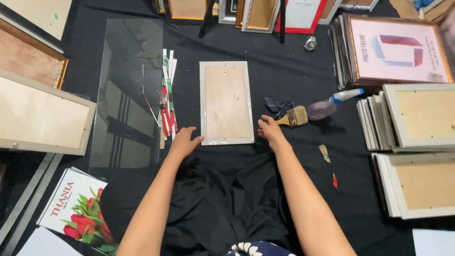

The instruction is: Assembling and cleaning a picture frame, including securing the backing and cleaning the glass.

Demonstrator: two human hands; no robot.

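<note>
Left hand (186, 140): laid open at the 7 o'clock corner of a face-down white picture frame (226, 103). Right hand (270, 130): loosely curled at its 5 o'clock corner, nothing gripped. Frame is centred on black cloth (284, 71). Glass sheet (128, 92) at 9 o'clock; paintbrush (294, 116) at 3 o'clock; stacked frames (417, 118) beyond.

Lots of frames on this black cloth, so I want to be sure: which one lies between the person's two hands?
The small white-rimmed frame lying back-side up alone at the centre, brown backing showing. The other frames sit in stacks at the edges.
</note>
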